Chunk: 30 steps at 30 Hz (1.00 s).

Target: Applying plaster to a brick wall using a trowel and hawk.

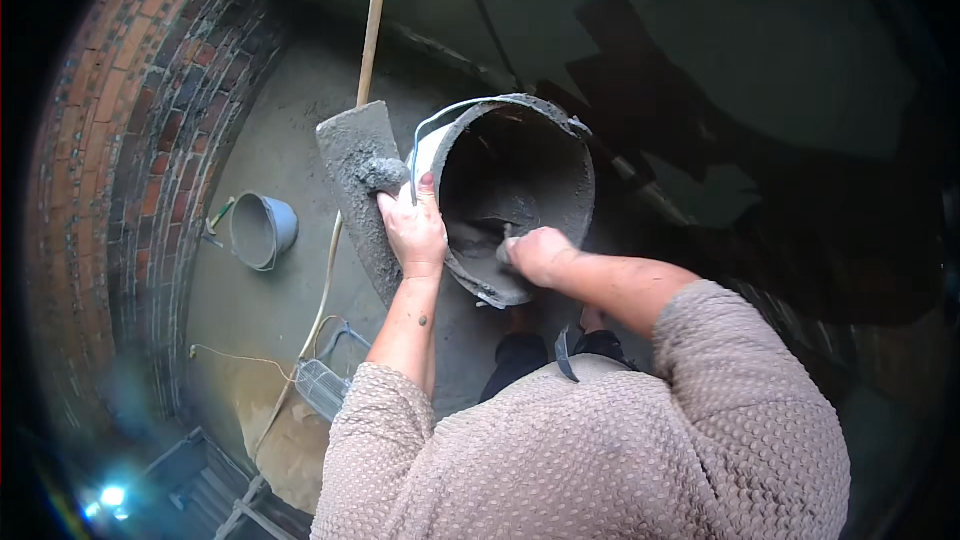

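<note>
A person in a beige textured top leaned over a mortar-caked bucket directly in front. The right hand reached inside the bucket, its fingers wrapped around the handle of a small tool. At the bucket's left side, the left hand gripped a flat, smeared board bearing a lump of mortar. A smaller blue pail stood farther left, near a brick wall. A wooden pole stretched beyond the board.

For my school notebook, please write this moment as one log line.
left hand: holding grey board | right hand: inside bucket | nearby: blue pail, brick wall
</note>
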Available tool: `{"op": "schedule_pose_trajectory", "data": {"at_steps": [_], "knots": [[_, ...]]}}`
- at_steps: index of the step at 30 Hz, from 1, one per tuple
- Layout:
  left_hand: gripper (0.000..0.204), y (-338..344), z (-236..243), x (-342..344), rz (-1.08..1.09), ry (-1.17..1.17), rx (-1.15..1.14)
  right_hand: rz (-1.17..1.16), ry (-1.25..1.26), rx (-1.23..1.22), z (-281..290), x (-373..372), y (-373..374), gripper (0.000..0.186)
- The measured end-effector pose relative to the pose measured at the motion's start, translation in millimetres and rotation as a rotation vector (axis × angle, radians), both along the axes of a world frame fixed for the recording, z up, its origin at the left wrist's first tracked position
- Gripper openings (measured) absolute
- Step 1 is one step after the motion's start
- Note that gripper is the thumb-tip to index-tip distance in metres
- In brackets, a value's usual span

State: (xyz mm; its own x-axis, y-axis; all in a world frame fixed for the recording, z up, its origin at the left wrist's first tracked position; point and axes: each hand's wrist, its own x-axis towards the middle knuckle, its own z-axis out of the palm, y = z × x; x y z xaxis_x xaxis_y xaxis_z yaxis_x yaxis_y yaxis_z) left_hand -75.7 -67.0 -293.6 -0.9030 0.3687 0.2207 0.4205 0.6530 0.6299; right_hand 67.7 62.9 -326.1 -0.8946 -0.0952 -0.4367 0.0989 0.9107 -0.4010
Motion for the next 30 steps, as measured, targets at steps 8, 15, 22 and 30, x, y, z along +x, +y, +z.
{"op": "schedule_pose_trajectory", "data": {"at_steps": [8, 15, 22, 30], "knots": [[0.04, -2, 3, 17, -0.011, 0.062, 0.008, -0.315, 0.13, 0.322, -35, 51, 65, 0.013], [0.039, 14, 4, 34, -0.024, 0.072, -0.015, -0.672, -0.436, -0.353, -54, 30, -3, 0.01], [0.039, 14, 5, 26, -0.064, 0.091, -0.015, -1.125, -0.608, -1.334, -34, 12, 13, 0.013], [0.04, 14, 6, 19, -0.027, 0.05, -0.062, -0.282, -0.301, -0.094, 20, 21, 66, 0.014]]}}
